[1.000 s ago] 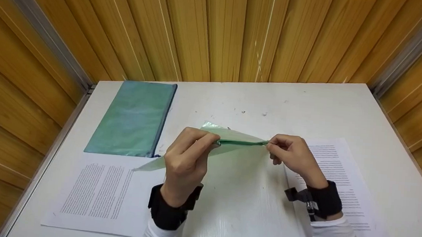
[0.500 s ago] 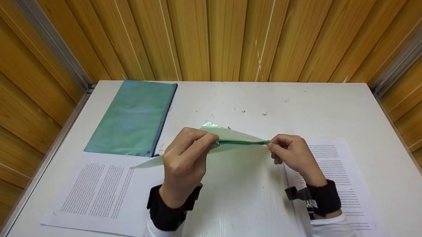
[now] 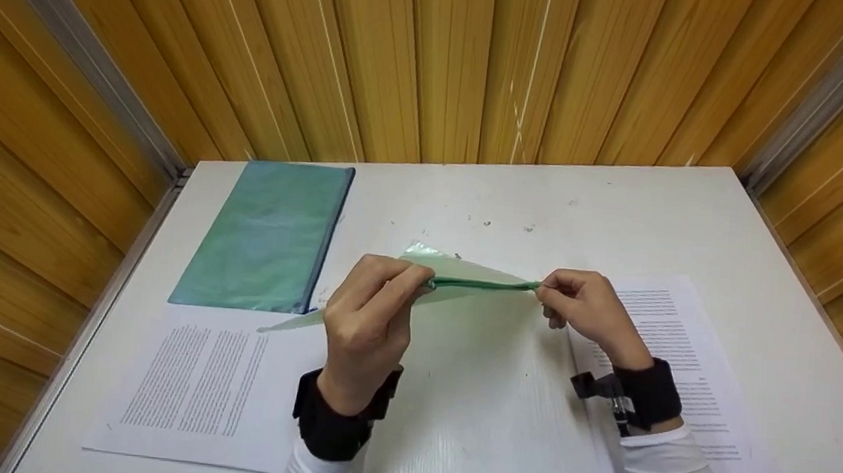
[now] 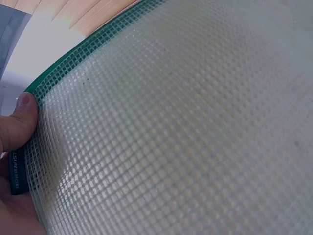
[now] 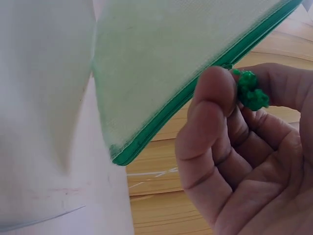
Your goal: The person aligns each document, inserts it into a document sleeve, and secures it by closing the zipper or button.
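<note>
Both hands raised above the white worktop [image 3: 496, 438], a green mesh zip pouch [image 3: 464, 271] held up between them, clear of the surface, zip edge uppermost. Left hand [image 3: 372, 321]: grip closed on the left end of the pouch's green zip edge, fingers curled round it; in the left wrist view the thumb [image 4: 19, 117] presses on the mesh just under the green binding, the mesh filling nearly the whole of that frame. Right hand [image 3: 587, 308]: grip pinched shut on a small knotted green pull cord [image 5: 250, 91] at the right end of the zip; right wrist view shows thumb and forefinger closed on it, other fingers loosely curled. Whether the zip itself is closed or part open along its length, hard to tell from these angles. Black wrist straps on both arms, white sleeves below. Near the body, a printed sheet [image 3: 192, 384] lies flat at front left; the pouch's lower corner hangs over its upper edge. A second printed sheet [image 3: 690, 363] lies at right, under the right forearm. Further back at left, a second green pouch [image 3: 267, 236] with a dark zip edge lies flat on the worktop, well apart from the hands. Wooden slat wall [image 3: 443, 58] behind.
</note>
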`<state>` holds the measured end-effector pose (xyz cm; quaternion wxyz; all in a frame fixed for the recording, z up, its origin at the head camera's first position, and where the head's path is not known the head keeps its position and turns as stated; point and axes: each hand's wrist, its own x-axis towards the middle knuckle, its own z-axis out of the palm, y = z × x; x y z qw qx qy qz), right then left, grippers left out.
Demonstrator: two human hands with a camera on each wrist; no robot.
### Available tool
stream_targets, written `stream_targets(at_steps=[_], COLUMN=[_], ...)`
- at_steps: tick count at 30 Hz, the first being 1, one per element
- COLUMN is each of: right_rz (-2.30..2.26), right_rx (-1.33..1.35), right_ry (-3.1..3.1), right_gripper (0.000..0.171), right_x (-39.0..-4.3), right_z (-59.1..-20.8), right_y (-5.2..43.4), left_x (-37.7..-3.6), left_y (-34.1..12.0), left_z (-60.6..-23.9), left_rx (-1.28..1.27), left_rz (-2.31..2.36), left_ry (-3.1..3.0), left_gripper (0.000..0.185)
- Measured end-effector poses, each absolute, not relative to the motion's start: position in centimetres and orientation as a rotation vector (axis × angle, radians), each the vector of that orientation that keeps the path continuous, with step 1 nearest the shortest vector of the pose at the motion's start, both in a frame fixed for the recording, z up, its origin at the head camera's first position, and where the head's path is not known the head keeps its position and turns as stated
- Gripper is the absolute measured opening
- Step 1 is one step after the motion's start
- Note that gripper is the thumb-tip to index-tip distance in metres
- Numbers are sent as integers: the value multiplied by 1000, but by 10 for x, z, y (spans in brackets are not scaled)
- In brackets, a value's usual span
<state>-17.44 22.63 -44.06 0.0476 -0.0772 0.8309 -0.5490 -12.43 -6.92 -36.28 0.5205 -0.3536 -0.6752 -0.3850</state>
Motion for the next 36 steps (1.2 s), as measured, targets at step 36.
stream_targets(at_steps=[36], right_rz=[-1553], right_rx=[-130], right_ry=[2541], right_gripper=[21], right_x=[-182], right_z=[-453], right_y=[240], left_x=[-124], left_y=[-73], left_z=[-360], left_rx=[-845], left_rz=[-915], left_ry=[-1600], left_gripper=[14])
